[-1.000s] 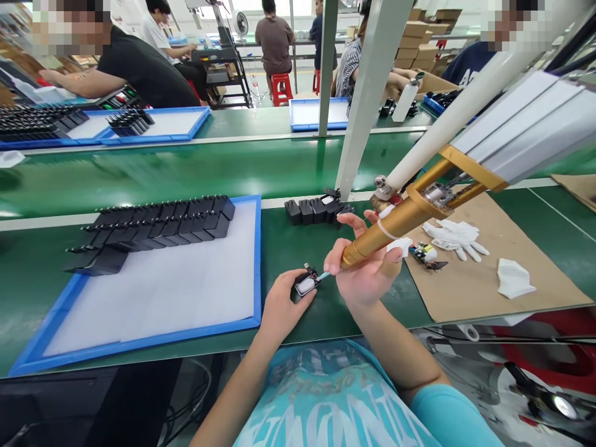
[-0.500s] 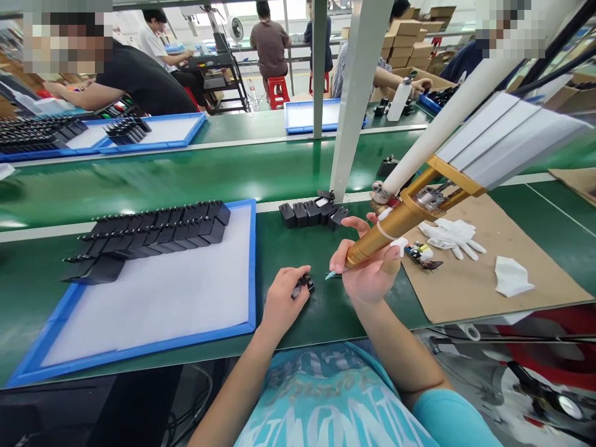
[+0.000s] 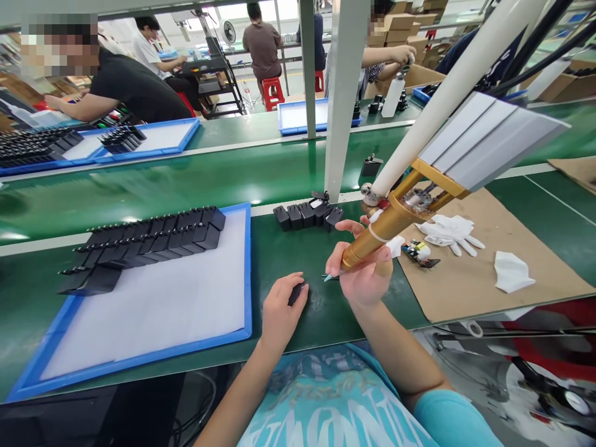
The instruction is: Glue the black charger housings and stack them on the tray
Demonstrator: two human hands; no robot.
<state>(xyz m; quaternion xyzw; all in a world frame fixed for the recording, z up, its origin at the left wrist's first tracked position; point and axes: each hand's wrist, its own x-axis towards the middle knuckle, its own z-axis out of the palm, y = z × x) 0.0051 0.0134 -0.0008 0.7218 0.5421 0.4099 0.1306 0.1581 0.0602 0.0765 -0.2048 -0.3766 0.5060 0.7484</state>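
Observation:
My left hand (image 3: 279,307) is closed around a small black plastic piece (image 3: 296,293), held low over the green bench, its smooth face partly covered by my fingers. My right hand (image 3: 365,279), palm up, is wrapped around the lower end of a gold tube-shaped tool (image 3: 372,239). A pale blue tip (image 3: 328,277) sticks out by my right fingertips; thin strands show beside it. Beyond my hands stand several black adapter cases (image 3: 305,214). To the left, a blue-rimmed tray (image 3: 248,267) bears rows of black adapter cases (image 3: 162,233).
A white pole (image 3: 419,133) slants down to the gold tool. On the right, a cardboard sheet (image 3: 447,292) carries a white glove (image 3: 451,233), a small circuit board (image 3: 418,251) and a white scrap (image 3: 512,272). A grey post (image 3: 342,93) rises ahead; other people sit beyond.
The black piece in my left hand has been turned: its uneven, shiny side showed before, a smooth dark face now. My right hand keeps its hold. The whole view has shifted slightly.

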